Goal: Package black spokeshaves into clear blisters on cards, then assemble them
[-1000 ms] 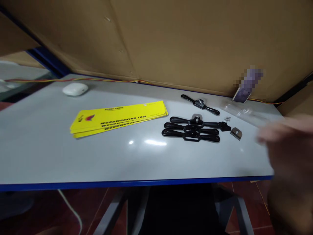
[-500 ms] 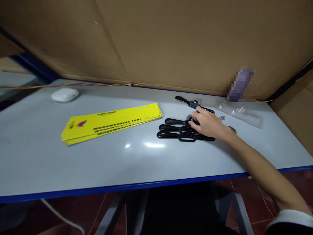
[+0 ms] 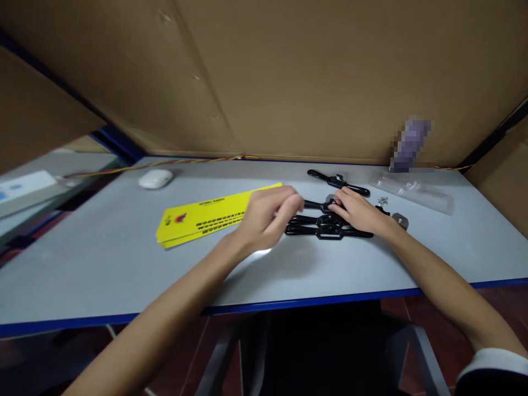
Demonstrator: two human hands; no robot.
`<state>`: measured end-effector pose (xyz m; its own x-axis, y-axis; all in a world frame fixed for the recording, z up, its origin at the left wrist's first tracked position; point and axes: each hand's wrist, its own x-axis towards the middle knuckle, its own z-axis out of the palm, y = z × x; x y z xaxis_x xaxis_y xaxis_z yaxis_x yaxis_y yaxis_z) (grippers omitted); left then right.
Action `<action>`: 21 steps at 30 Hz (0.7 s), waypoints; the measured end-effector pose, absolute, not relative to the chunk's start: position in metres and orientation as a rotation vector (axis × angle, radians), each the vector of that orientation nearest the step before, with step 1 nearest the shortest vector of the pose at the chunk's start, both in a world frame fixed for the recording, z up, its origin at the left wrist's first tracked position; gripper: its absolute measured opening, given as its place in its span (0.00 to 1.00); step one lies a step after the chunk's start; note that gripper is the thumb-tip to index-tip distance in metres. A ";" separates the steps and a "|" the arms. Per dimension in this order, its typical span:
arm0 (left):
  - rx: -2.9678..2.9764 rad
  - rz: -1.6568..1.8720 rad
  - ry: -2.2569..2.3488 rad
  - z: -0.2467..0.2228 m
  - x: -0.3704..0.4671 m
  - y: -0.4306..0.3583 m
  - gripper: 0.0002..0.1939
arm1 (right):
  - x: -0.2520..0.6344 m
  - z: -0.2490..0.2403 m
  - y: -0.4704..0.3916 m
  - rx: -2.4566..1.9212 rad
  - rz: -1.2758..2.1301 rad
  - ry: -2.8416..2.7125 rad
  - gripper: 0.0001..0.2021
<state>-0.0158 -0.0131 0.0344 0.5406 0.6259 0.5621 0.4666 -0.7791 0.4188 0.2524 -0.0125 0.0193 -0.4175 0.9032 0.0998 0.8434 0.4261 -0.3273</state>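
Note:
Three black spokeshaves lie side by side in front of me. My right hand point(image 3: 358, 212) is over the rearmost spokeshave point(image 3: 313, 205), thumb and fingertips pinched at the screw and blade in its middle. Curled fingers on my left hand point(image 3: 270, 214) come up to the end of that spokeshave's left handle and cover it; whether they grip it is hidden. Nearer to me are a middle spokeshave point(image 3: 307, 220) and a front spokeshave point(image 3: 330, 234). One more spokeshave point(image 3: 339, 181) lies apart behind my right hand.
Fanned yellow cards point(image 3: 198, 217) lie left, partly behind my left hand. A white earbud case point(image 3: 155, 179) is at the back left. To the right are a clear plastic sleeve point(image 3: 416, 192), small silvery parts point(image 3: 383, 201) and a metal blade point(image 3: 400, 221). Cardboard point(image 3: 309, 82) walls the back.
My left hand has come into view from the lower left and reached the rearmost spokeshave's left end. My right hand stays at its middle. The view has swung somewhat left.

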 end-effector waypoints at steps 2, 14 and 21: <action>2.617 0.876 0.914 0.031 -0.011 0.009 0.24 | 0.252 0.016 -0.011 -1.522 0.317 -2.393 0.11; 2.477 0.477 0.841 0.007 0.035 0.058 0.16 | 0.249 0.017 -0.013 -1.530 0.265 -2.473 0.07; 2.331 0.529 0.877 -0.004 0.037 0.060 0.17 | 0.248 0.023 -0.012 -1.535 0.352 -2.525 0.07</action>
